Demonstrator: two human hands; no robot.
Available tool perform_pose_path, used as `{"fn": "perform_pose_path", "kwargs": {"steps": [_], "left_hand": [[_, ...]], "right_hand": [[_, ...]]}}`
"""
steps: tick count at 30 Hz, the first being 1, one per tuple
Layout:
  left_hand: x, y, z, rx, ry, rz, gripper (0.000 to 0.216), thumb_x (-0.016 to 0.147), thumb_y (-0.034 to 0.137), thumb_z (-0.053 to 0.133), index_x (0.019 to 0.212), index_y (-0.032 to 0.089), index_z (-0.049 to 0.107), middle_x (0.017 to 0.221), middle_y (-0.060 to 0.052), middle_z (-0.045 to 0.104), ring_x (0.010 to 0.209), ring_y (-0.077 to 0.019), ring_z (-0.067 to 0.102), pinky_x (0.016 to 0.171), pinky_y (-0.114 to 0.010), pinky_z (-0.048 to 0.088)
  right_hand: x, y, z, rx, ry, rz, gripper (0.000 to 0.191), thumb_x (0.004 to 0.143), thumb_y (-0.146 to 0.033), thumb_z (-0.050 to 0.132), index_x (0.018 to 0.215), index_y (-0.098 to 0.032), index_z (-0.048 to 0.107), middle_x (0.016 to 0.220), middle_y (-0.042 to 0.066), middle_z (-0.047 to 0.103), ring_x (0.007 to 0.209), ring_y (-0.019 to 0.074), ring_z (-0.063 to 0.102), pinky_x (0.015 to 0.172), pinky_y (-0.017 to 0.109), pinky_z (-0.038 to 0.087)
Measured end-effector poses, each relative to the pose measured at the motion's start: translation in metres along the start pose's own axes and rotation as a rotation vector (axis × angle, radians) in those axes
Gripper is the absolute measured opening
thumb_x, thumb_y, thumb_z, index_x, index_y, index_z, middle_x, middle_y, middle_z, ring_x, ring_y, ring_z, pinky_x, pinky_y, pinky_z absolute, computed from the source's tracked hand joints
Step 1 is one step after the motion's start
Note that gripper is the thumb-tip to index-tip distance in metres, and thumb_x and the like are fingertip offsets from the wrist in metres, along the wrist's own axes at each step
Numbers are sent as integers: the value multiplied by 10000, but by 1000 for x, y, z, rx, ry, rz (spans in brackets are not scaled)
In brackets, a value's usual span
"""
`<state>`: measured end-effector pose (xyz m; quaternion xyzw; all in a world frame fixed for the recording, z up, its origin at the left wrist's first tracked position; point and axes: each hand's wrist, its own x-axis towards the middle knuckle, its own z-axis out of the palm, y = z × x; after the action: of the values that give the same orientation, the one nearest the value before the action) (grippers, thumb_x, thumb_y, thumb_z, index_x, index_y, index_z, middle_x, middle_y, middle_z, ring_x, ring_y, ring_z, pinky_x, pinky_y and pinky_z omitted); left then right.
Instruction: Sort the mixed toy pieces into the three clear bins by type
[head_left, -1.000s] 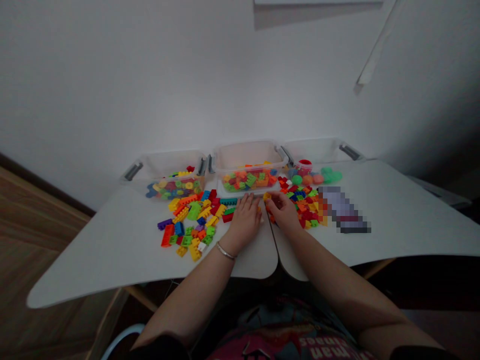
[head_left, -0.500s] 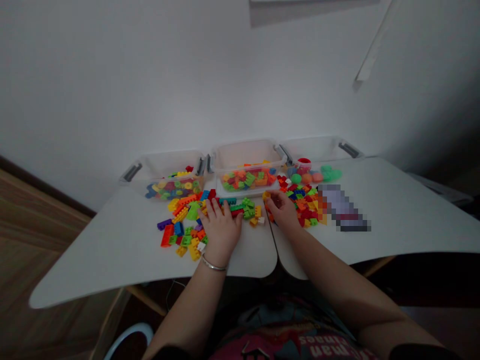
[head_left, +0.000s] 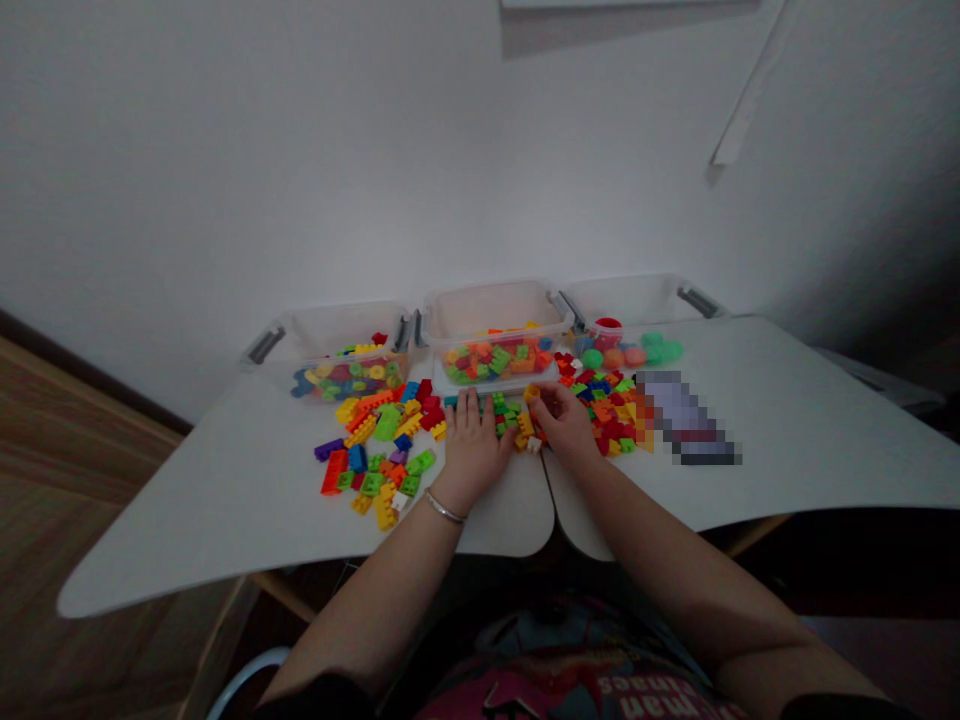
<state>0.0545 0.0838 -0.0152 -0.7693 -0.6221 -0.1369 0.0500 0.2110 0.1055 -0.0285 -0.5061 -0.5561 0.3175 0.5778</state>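
Note:
My left hand [head_left: 474,447] lies palm down with its fingers stretched forward over a small built piece of green, teal and yellow bricks [head_left: 510,418] at the middle of the white table [head_left: 225,500]. My right hand [head_left: 566,425] sits just to the right of that piece, fingers curled on a yellow and orange brick [head_left: 531,394] at its near edge. A loose heap of coloured bricks [head_left: 379,445] lies left of my left hand. Another heap [head_left: 611,405] lies right of my right hand.
Three clear plastic bins stand along the wall: the left bin [head_left: 337,350] and the middle bin [head_left: 495,335] hold bricks, the right bin [head_left: 637,310] holds round toys. A blurred patch [head_left: 690,430] lies on the right of the table. The table's front edge dips between my arms.
My left hand moved right from the loose heap back to the small built piece and now rests over it. My right hand stayed in place.

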Motion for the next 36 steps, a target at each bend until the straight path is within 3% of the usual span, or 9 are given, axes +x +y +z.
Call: {"fn": "perform_pose_path", "kwargs": {"steps": [6, 9, 14, 19, 24, 27, 31, 36], "left_hand": [[8, -4, -2, -68, 99, 93, 565, 948, 368, 459, 1440, 91, 442, 1562, -184, 325, 1472, -340, 233, 1165, -527, 285], [7, -8, -3, -56, 136, 95, 543, 949, 406, 457, 1437, 168, 465, 1557, -130, 359, 1474, -355, 216, 1165, -587, 241], [1, -12, -2, -12, 147, 92, 528, 943, 466, 457, 1407, 221, 513, 1559, -114, 358, 1465, -352, 244, 1170, -605, 200], [1, -12, 0, -19, 94, 78, 523, 957, 460, 427, 1405, 206, 519, 1528, -124, 409, 1430, -336, 329, 1177, -582, 204], [3, -12, -4, -33, 90, 76, 508, 959, 432, 426, 1394, 192, 528, 1512, -127, 433, 1410, -338, 361, 1168, -590, 222], [5, -13, -6, -57, 122, 69, 509, 955, 410, 432, 1405, 186, 509, 1495, -109, 462, 1408, -330, 363, 1173, -607, 198], [7, -15, -5, -86, 126, 69, 513, 957, 381, 419, 1425, 180, 478, 1495, -98, 464, 1403, -315, 370, 1174, -610, 195], [7, -16, -2, -81, 85, 82, 510, 952, 391, 428, 1416, 188, 487, 1495, -99, 464, 1393, -318, 382, 1161, -610, 216]], "right_hand": [[1, -1, 1, -6, 17, -15, 335, 780, -456, 614, 1012, -215, 641, 870, 53, 679, 770, 192, 641, 734, 370, 554], [0, -3, 0, 31, 56, -29, 330, 777, -450, 618, 1013, -220, 634, 857, 46, 669, 742, 185, 638, 684, 352, 555], [7, -23, -7, 11, 173, -217, 299, 806, -423, 634, 1038, -235, 624, 944, 44, 659, 798, 166, 628, 719, 330, 547], [48, -60, -15, 34, 235, -371, 322, 826, -454, 638, 1067, -243, 603, 1037, 59, 649, 901, 173, 628, 758, 320, 543], [105, -90, -1, -48, 121, -367, 321, 863, -470, 579, 1088, -241, 595, 1080, 55, 657, 995, 167, 618, 871, 329, 518], [129, -99, 16, -144, 59, -325, 311, 870, -431, 568, 1082, -208, 611, 1071, 55, 677, 908, 154, 633, 849, 331, 523], [142, -102, 36, -267, -47, -328, 266, 848, -363, 605, 1041, -187, 650, 1023, 47, 706, 828, 148, 642, 828, 331, 528], [143, -102, 43, -477, -113, -260, 235, 824, -292, 641, 1032, -193, 688, 974, 60, 726, 889, 198, 672, 844, 366, 528]]}}
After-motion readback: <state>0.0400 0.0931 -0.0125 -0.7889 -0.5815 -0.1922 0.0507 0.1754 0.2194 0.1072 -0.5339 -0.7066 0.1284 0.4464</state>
